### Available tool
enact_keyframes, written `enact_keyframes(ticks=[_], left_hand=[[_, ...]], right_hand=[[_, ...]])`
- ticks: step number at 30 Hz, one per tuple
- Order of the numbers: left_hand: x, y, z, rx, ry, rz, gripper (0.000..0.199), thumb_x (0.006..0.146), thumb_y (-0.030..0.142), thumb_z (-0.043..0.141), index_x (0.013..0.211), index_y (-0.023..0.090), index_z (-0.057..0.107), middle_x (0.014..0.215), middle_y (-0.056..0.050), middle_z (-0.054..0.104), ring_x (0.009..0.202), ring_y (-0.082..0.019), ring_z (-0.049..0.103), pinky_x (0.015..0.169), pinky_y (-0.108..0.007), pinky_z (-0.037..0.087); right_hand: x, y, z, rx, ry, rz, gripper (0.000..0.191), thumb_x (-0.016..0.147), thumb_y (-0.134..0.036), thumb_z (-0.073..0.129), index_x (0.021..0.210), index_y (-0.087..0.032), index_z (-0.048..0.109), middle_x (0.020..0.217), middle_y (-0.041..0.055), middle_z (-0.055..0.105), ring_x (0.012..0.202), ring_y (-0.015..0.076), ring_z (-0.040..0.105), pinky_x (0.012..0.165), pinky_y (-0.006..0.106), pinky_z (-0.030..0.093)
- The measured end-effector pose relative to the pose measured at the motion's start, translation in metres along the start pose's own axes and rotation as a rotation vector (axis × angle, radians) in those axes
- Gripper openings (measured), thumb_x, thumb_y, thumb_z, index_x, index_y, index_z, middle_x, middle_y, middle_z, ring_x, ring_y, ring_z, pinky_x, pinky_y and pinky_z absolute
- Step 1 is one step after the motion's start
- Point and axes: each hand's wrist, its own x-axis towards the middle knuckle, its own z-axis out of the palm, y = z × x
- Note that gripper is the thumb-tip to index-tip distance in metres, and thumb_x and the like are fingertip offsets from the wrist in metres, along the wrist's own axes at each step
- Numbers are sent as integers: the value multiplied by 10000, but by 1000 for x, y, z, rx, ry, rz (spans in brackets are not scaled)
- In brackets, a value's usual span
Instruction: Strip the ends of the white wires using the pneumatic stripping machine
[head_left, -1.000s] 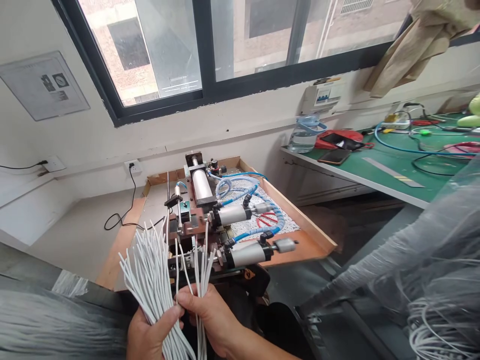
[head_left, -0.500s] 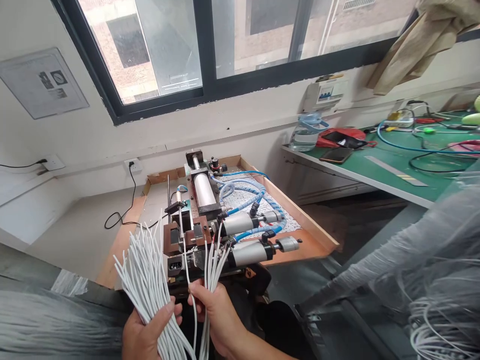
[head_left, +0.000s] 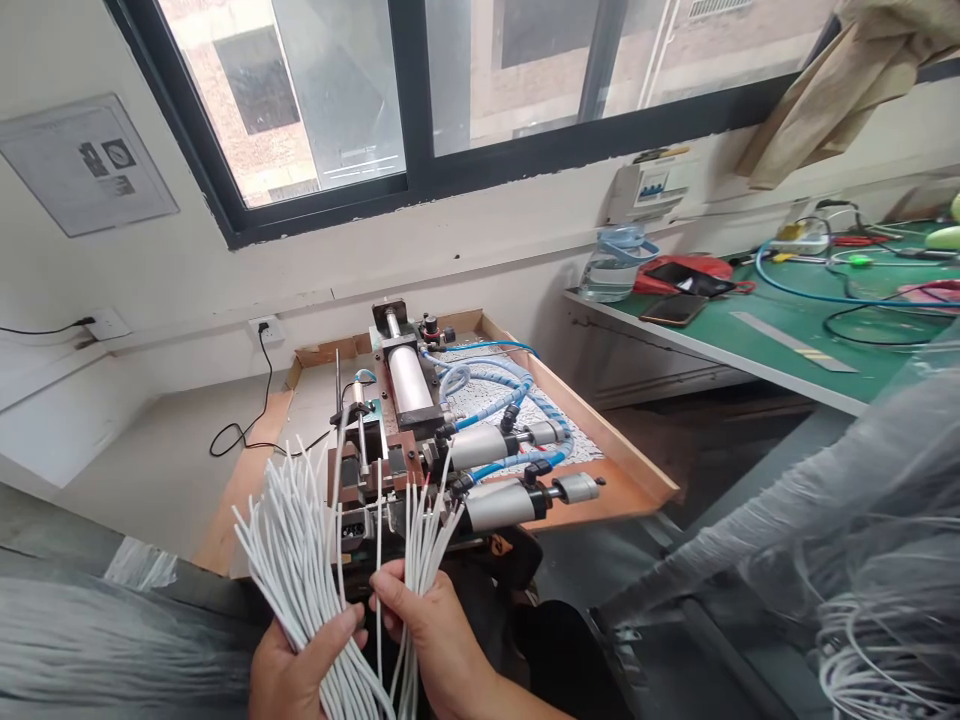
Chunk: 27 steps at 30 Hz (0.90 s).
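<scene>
My left hand (head_left: 304, 665) is closed round a thick bundle of white cables (head_left: 296, 560), which fans out at its upper ends. To its right, my right hand (head_left: 431, 625) grips a thinner bundle of white cables (head_left: 424, 545), with one cable (head_left: 379, 540) standing apart at its thumb and fingertips. Just beyond the cable ends lies a machine with brown clamp blocks (head_left: 345, 475) and silver cylinders (head_left: 409, 380). Another single cable (head_left: 339, 500) rises from beside my left thumb in front of the blocks.
A wooden-edged tray (head_left: 600, 425) surrounds the machine and its blue hoses (head_left: 487, 410). At right, a green table (head_left: 697, 335) bears a phone, a water jug (head_left: 611, 265) and wires. Plastic-wrapped cables (head_left: 877, 640) hang at lower right.
The single cable at my right fingertips has come away from the machine's clamp area and stands straighter. Another cable now rises from my left hand. Both hands have shifted slightly.
</scene>
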Motion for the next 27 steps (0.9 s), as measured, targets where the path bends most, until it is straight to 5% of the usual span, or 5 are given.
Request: enact_keyframes(ticks=[9,14,20,27], left_hand=[[7,-2,-7,-4,126,-29,370,432,171,766,754,94,601,586,-96,670,543,-230,622,540,-347,511],[4,-1,-4,-24,107,-6,353,425,160,769,730,96,603,558,-80,662,504,-204,609,524,-318,506],[0,-1,0,-137,-7,-16,368,492,179,742,838,125,629,665,-67,680,607,-239,631,550,-318,501],[0,6,2,-181,44,-30,273,412,149,774,649,99,647,596,-89,670,556,-193,619,550,-264,499]], right_hand=[[-2,-3,-5,-94,10,70,213,564,-284,637,492,-128,511,417,-24,471,384,59,332,416,208,228],[-1,-7,-2,-59,-2,109,160,575,-257,617,519,-129,540,416,-41,439,398,62,334,422,202,225],[-4,-3,4,-127,-192,94,144,548,-192,665,673,-119,659,520,-21,504,470,72,368,445,196,247],[1,6,0,-75,-41,-17,284,632,-389,646,680,-109,641,527,-13,498,459,69,357,446,201,243]])
